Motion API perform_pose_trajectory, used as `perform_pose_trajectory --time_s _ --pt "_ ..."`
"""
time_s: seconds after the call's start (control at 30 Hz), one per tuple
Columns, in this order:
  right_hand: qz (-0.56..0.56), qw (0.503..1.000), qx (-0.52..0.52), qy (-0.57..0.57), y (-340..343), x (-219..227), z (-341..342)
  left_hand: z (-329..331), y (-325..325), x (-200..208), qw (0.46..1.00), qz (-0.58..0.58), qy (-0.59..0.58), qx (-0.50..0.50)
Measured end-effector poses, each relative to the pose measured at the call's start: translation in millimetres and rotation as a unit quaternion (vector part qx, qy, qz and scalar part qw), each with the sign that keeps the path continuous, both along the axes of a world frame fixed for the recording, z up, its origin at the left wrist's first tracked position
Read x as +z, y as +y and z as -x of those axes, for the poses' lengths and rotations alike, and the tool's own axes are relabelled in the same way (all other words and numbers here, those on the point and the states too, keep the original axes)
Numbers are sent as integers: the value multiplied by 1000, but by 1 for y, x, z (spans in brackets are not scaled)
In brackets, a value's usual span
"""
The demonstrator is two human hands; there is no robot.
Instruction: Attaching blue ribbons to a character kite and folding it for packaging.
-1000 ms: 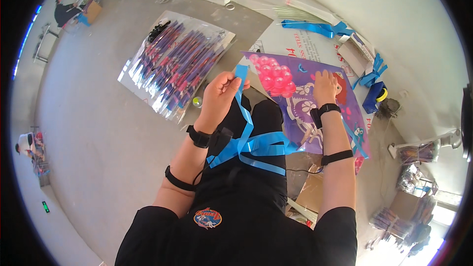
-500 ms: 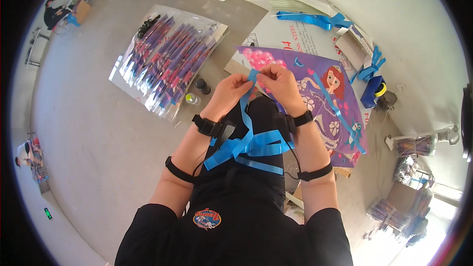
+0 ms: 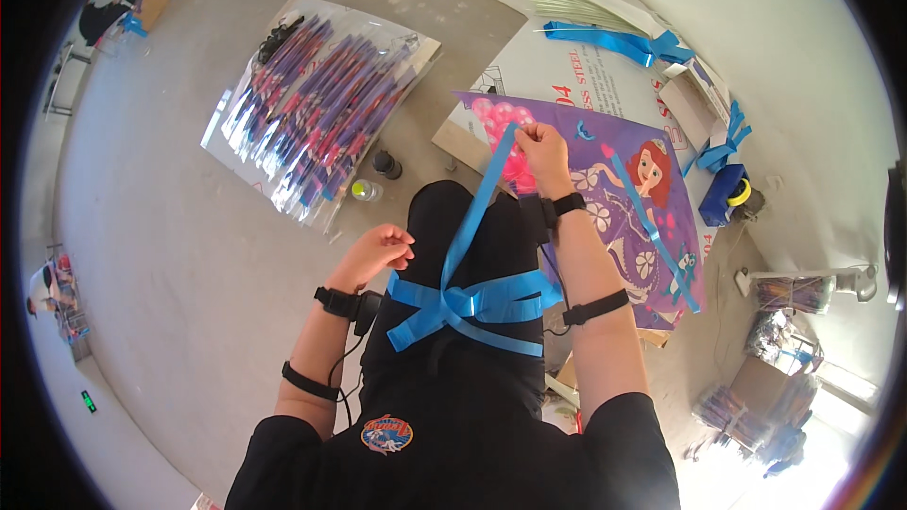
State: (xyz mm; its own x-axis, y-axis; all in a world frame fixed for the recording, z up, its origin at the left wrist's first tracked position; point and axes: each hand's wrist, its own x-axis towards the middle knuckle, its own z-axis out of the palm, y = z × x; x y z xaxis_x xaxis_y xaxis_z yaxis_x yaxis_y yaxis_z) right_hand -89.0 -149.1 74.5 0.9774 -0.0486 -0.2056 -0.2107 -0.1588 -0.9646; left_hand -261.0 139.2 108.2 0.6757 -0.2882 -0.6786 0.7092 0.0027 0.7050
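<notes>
Two hands, apart: right hand pinches the upper end of the held strip; left hand, loosely curled, shows nothing in it
Held strip: blue, slanting up from the lap
Printed sheet: bears one laid strip, seemingly done
Remainder, as judged: held strip not yet laid flat; loose strips across the lap unused

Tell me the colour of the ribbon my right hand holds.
The ribbon is bright blue; head view shows it.
</notes>
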Motion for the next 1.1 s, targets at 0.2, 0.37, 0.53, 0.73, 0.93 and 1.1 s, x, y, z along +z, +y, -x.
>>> perform_pose_trajectory --time_s 0.2,0.37,0.53,0.73,0.93,1.1 --pt "66 997 -32 39 24 -52 -15 -34 -16 -40 975 -107 -168 102" --pt "219 976 -11 3 45 -52 -28 -117 -67 -42 825 -319 -460 -71" --pt "251 964 -28 -80 48 -70 -28 -149 -87 -64 721 -396 -509 -254" --pt "225 968 -50 -96 50 -72 -18 -148 -86 -66 712 -400 -504 -280" --pt "247 968 -41 -32 41 -62 -30 -155 -98 -77 827 -301 -444 -170" --pt "229 972 -18 56 55 -49 -37 -161 -88 -89 951 -152 -268 -21"
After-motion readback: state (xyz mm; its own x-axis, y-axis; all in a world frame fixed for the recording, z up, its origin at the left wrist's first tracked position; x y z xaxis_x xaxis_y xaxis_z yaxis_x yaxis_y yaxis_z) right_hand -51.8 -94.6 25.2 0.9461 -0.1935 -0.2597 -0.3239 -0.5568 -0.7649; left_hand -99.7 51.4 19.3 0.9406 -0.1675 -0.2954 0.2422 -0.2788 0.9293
